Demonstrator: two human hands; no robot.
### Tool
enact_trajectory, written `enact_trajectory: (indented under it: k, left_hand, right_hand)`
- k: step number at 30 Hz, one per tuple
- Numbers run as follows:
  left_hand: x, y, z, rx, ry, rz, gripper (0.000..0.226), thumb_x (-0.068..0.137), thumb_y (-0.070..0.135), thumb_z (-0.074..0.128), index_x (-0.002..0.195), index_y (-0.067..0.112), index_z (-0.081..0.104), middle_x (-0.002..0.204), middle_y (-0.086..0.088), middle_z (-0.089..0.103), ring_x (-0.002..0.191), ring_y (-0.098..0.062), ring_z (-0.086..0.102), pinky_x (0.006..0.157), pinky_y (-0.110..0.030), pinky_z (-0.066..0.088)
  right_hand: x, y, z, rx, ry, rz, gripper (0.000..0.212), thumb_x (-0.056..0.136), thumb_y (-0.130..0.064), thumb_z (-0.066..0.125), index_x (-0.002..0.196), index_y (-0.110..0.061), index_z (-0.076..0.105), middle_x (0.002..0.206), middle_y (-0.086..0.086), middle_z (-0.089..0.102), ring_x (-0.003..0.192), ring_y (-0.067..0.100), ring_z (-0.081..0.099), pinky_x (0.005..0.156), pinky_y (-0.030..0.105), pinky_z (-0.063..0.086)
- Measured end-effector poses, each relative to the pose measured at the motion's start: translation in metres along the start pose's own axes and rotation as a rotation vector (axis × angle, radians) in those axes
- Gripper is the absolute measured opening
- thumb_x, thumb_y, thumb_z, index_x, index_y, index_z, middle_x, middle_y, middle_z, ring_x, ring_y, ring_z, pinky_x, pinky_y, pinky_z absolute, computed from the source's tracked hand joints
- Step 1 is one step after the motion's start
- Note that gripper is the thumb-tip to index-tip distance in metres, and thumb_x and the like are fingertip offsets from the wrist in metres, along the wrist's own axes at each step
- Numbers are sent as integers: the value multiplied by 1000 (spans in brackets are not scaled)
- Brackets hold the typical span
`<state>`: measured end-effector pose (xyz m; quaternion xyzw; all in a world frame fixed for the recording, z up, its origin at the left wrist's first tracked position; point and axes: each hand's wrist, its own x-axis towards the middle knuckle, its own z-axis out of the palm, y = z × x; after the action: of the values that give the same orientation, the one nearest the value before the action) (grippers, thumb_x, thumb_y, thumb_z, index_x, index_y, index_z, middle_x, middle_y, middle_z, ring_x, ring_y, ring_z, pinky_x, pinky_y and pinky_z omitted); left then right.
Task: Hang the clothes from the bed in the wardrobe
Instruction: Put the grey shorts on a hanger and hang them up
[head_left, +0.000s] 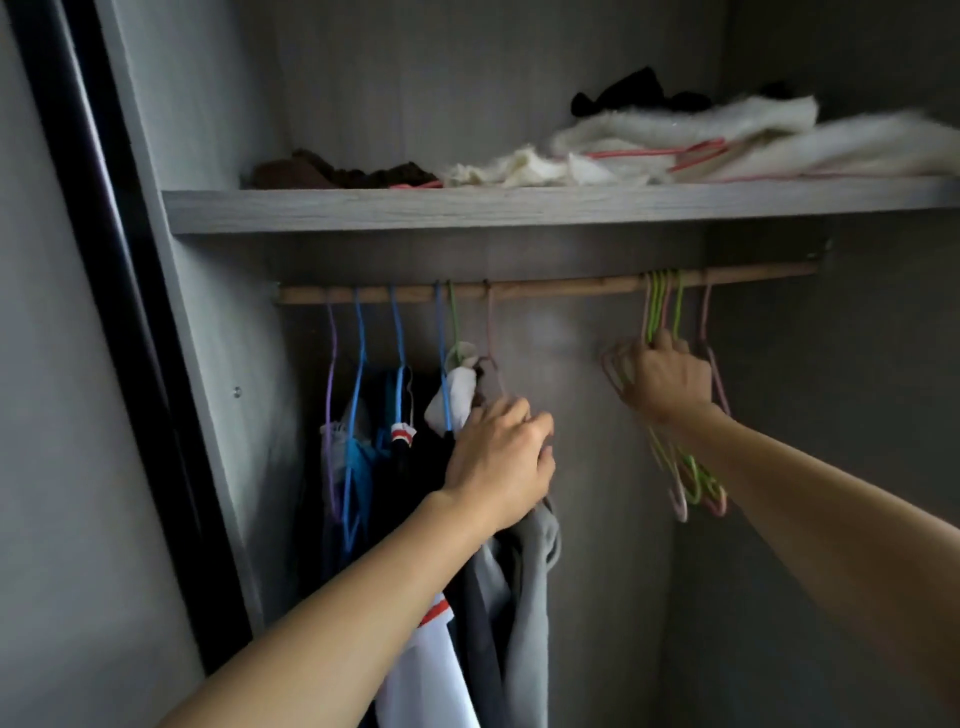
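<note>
Two hands work inside the wardrobe (597, 457) at once. The left hand (501, 462) is curled on the shoulder of a grey top (535, 597) that hangs from a pink hanger (491, 332) on the rod (561, 288), at the right end of a row of hung clothes (363, 457). Its fingers fold over the cloth, though whether they also pinch the wire beneath is hidden. The right hand (667, 379) closes round the necks of a bunch of green and pink hangers (696, 483) hooked over the rod, well apart to the right. The step in hand looks like settling the grey top in its place while fetching a free hanger for the next garment. The bed and whatever lies on it are out of view, so how much is left cannot be told. The next move probably calls for working one hanger loose from the bunch, lifting its hook clear of the rod without dragging its neighbours off, since they sit tangled close together. The rod is a pale wooden bar under a grey wood-grain shelf (467, 210). The shelf carries a fluffy white throw (727, 135), a dark brown heap (332, 174) at its left and a red hanger lying among them. The wardrobe walls are grey and dim, and a black door edge (104, 260) runs down the left side.
</note>
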<state>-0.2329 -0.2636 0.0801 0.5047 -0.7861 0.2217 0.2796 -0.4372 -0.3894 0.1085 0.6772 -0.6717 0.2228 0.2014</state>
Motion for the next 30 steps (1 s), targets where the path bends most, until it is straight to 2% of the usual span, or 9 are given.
enact_trajectory:
  k: [3, 6, 9, 15, 18, 20, 23, 26, 30]
  left_hand:
    - [8, 11, 17, 58, -108, 64, 20, 89, 30, 52, 99, 15, 61, 102, -9, 61, 103, -31, 53, 91, -42, 38]
    - [11, 12, 27, 138, -179, 80, 21, 90, 33, 49, 100, 17, 60, 104, -9, 64, 104, -31, 56, 95, -40, 34]
    - [13, 7, 30, 147, -183, 69, 20, 91, 33, 48, 98, 18, 59, 102, -8, 66, 101, -30, 59, 95, -40, 34]
    - [13, -2, 30, 159, -178, 28, 20, 91, 32, 45, 96, 19, 59, 100, -6, 69, 100, -29, 60, 99, -38, 31]
    - [10, -3, 29, 200, -175, 24, 23, 93, 34, 42, 98, 20, 59, 102, -6, 69, 103, -28, 58, 101, -38, 29]
    - [6, 0, 30, 209, -177, 34, 23, 93, 34, 42, 98, 20, 59, 102, -6, 69, 104, -27, 59, 103, -38, 30]
    - [-6, 14, 33, 190, -186, 68, 23, 92, 34, 44, 98, 19, 61, 101, -7, 69, 101, -28, 61, 100, -38, 34]
    - [-27, 38, 37, 168, -232, 82, 23, 93, 34, 44, 98, 19, 61, 102, -7, 68, 100, -29, 61, 90, -37, 38]
    - [-48, 72, 38, 163, -327, 94, 26, 94, 36, 44, 102, 18, 60, 107, -7, 67, 107, -29, 59, 90, -38, 41]
  right_hand:
    - [-7, 17, 6, -56, -57, 20, 52, 89, -19, 56, 137, -18, 39, 134, 13, 45, 118, 35, 52, 86, 41, 49]
    - [-9, 26, 6, -65, -25, 14, 41, 89, -11, 46, 130, -16, 44, 130, 11, 55, 112, 36, 59, 83, 40, 50]
    - [-7, 32, 1, 29, 9, 22, 41, 87, -10, 49, 128, -14, 49, 123, 11, 60, 110, 37, 59, 83, 41, 50]
    - [-7, 23, -28, 180, 105, -22, 36, 88, -15, 50, 124, -13, 55, 114, 14, 62, 98, 41, 62, 79, 44, 51]
    - [-23, 21, -40, 243, 166, -39, 28, 90, -18, 49, 115, -14, 61, 107, 13, 65, 92, 41, 61, 72, 43, 50]
    - [-41, 23, -44, 261, 183, -33, 22, 91, -22, 49, 105, -14, 65, 101, 13, 67, 89, 41, 60, 64, 37, 42]
    - [-77, 36, -44, 180, 190, -53, 22, 94, -28, 48, 96, -16, 66, 94, 8, 68, 83, 39, 61, 61, 33, 32]
    - [-116, 61, -39, 134, 203, -121, 23, 95, -35, 49, 95, -19, 66, 90, -1, 68, 78, 33, 63, 57, 31, 36]
    - [-168, 104, -33, 68, 183, -215, 25, 97, -39, 48, 106, -25, 66, 95, -6, 68, 76, 31, 67, 52, 31, 45]
